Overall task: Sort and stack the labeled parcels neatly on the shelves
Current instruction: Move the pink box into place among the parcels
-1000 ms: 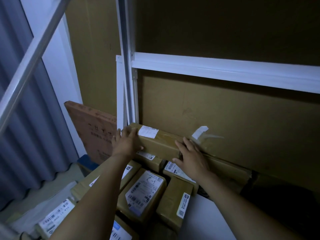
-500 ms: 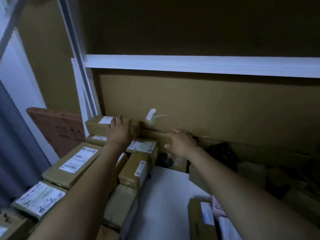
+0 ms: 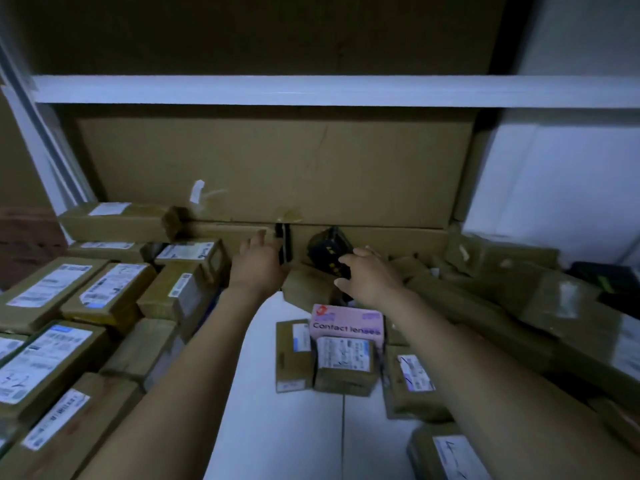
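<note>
Parcels (image 3: 114, 292) flank left hand (image 3: 258, 268) and right hand (image 3: 372, 278), both loosely open, holding nothing.

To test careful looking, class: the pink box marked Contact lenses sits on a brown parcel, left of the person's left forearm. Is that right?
No. The head view shows the pink box on a brown parcel, but it sits between the left forearm and the right forearm, not left of the left one.
</note>
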